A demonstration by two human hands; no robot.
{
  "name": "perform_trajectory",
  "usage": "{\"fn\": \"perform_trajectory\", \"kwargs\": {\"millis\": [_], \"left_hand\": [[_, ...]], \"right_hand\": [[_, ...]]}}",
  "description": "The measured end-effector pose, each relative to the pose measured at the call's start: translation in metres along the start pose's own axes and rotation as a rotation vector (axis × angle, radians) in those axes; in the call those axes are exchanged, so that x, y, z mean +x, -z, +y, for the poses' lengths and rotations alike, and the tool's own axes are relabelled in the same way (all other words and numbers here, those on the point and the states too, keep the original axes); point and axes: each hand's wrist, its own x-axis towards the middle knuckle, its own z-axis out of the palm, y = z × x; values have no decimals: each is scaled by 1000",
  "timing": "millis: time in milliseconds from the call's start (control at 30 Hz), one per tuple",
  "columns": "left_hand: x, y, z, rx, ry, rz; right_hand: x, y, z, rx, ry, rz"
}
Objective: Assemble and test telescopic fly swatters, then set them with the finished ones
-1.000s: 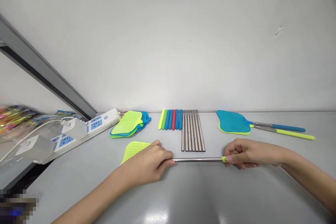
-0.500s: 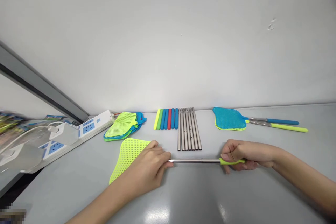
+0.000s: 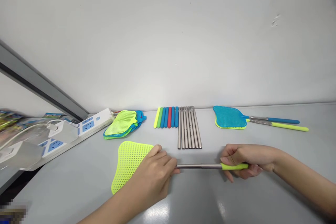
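Note:
A yellow-green fly swatter (image 3: 131,161) lies level across the near part of the table. My left hand (image 3: 157,171) is closed around it where the perforated head meets the metal rod (image 3: 199,166), hiding that joint. At the rod's other end, my right hand (image 3: 241,161) grips the yellow-green handle sleeve (image 3: 234,166) between thumb and fingers. Just beyond the rod stand out several bare metal tubes (image 3: 188,129) in a row, with several coloured handle sleeves (image 3: 166,117) lined up to their left.
Loose swatter heads (image 3: 123,124) are stacked at the left, beside a white power strip (image 3: 89,126) with plugged-in adapters (image 3: 61,134). Two whole swatters, one with a blue head (image 3: 229,117), lie at the back right against the wall (image 3: 175,42). The grey table (image 3: 189,203) extends toward me.
Both hands and the held swatter have shifted slightly nearer to me, the left hand also a little to the right. More of the handle sleeve shows within my right hand.

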Motion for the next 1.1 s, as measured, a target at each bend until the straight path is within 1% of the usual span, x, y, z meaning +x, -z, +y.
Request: {"fn": "perform_trajectory", "kwargs": {"millis": [233, 400, 467, 567, 633, 700, 767, 833, 900, 967, 1033, 1100], "left_hand": [[-2, -8, 5, 64, -31, 42], [-2, -14, 1, 72, -53, -36], [0, -11, -1, 46, -57, -75], [4, -4, -4, -52, -37, -120], [8, 1, -8, -120, 2, -118], [11, 3, -15, -131, 66, -77], [13, 4, -25, -84, 161, -17], [15, 3, -38, -34, 295, 29], [16, 3, -51, -54, 400, 6], [19, 3, -61, -121, 474, -33], [21, 2, -68, -174, 500, -61], [24, 0, -71, -194, 499, -67]], "right_hand": [[-1, -2, 1, -30, -18, -6], [-1, 0, 1, -40, -12, -6], [0, 1, 1, -34, -4, -11], [2, 0, 1, -28, 6, -1], [3, -1, 1, -27, 15, 19], [4, -2, 1, -27, 21, 35], [5, -3, 1, -30, 28, 41], [6, -3, 2, -37, 37, 41], [6, -2, 3, -47, 49, 43], [7, -2, 3, -51, 60, 42], [8, -2, 4, -50, 67, 35], [8, -2, 5, -51, 68, 29]]}}
